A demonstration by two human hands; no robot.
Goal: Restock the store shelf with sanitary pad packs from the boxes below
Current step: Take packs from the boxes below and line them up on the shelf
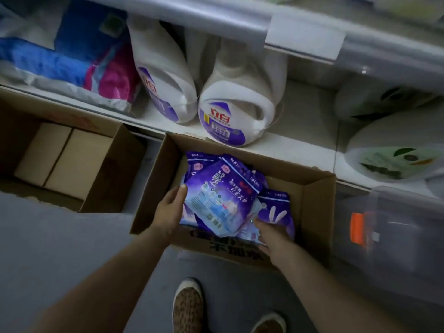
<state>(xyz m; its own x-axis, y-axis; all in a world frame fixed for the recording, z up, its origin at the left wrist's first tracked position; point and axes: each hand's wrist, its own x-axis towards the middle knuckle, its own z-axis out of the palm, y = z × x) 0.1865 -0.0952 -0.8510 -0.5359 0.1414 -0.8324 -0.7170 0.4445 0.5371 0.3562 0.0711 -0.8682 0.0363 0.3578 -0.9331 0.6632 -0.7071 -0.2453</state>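
While both hands are down inside the open cardboard box (pixel 317 195) on the floor, nothing from it has reached a shelf as far as I can see, so the restocking looks to be at the pick-up stage with nearly all of it left to do. The left hand (pixel 168 207) has its thumb laid on the left edge of the top purple pad pack (pixel 223 198) with the fingers seemingly tucked beneath, and the right hand (pixel 271 239) takes the pack's lower right corner, fingers curled under it; the pack sits tilted on the heap, gripped from 2 sides and barely lifted, if at all. Beneath and beside it lie more purple packs (pixel 278 212), at least 3, in a loose jumble rather than rows. To the left stands a second box (pixel 105 169), open too, holding only 2 plain pale cartons (pixel 60 159) side by side. The low shelf (pixel 300 150) just behind the boxes carries white detergent jugs (pixel 230 111), not pads, so the pads' place is somewhere out of my sight.
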